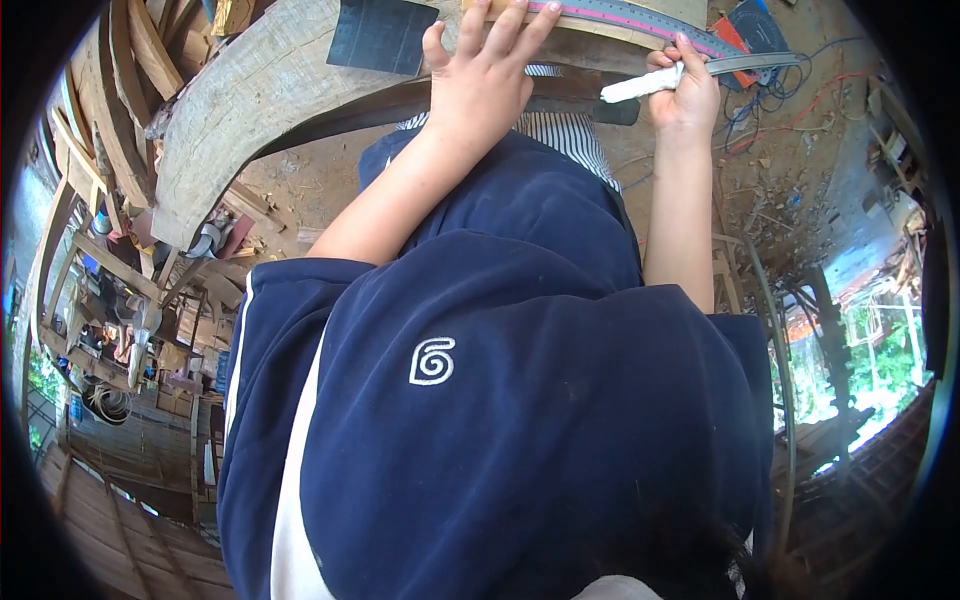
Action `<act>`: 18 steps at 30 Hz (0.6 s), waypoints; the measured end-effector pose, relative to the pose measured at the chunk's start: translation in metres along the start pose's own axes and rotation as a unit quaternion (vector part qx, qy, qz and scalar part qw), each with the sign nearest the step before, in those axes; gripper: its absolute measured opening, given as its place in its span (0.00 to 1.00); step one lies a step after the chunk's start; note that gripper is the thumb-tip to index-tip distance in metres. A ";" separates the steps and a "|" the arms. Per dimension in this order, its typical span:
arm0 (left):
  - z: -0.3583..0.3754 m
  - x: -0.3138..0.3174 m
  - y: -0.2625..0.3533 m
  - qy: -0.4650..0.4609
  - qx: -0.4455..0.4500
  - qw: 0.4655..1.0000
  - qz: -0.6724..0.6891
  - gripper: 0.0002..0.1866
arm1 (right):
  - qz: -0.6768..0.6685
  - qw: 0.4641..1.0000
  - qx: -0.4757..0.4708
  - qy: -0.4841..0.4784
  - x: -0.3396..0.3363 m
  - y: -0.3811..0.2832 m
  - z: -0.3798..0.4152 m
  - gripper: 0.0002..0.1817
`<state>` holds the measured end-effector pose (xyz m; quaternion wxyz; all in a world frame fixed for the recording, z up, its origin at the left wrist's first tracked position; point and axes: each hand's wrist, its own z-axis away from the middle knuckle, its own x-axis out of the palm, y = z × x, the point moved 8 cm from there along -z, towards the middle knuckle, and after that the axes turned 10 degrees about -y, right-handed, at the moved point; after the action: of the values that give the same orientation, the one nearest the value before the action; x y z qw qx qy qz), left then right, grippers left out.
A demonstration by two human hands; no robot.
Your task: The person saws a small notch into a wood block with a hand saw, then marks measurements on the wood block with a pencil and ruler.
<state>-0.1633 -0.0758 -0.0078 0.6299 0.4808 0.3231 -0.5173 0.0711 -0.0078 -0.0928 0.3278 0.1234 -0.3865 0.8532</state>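
Note:
My left hand (482, 75) lies with fingers spread over the edge of a pale wooden piece, its fingertips at the end of a grey ruler-like strip (640, 20) with a pink band. In my right hand (685, 92) is a thin metal blade (755, 62) with a white-wrapped handle (640, 86). The fingers close around it where wrapping and metal meet, and the blade points to the right. A large curved wooden board (215, 120) reaches from beside my left hand to the left. On it rests a dark rectangular sheet (380, 38), close to my left fingers.
Curved timber pieces (125, 100) stack up at the left. Orange and blue cables (760, 125) run over the dirt floor at the right, near a red and dark flat item (745, 40). A person's hand (122, 347) shows among clutter farther left.

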 end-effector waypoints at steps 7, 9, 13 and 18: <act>-0.003 -0.002 0.005 0.024 0.013 1.000 0.012 0.44 | -0.002 1.000 -0.002 0.007 -0.004 -0.004 -0.001 0.14; -0.003 -0.002 0.005 0.025 0.014 0.999 0.015 0.44 | 0.007 1.000 0.002 0.013 -0.005 -0.004 -0.001 0.16; -0.003 -0.001 0.003 0.020 0.015 1.000 0.005 0.43 | -0.004 1.000 -0.003 0.005 -0.002 -0.005 0.001 0.14; -0.003 -0.002 0.003 0.010 0.009 1.000 0.003 0.42 | -0.002 1.000 0.000 0.005 0.000 -0.005 0.000 0.15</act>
<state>-0.1606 -0.0720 -0.0058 0.6235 0.4927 0.3238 -0.5135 0.0745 -0.0056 -0.0900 0.3319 0.1197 -0.3848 0.8529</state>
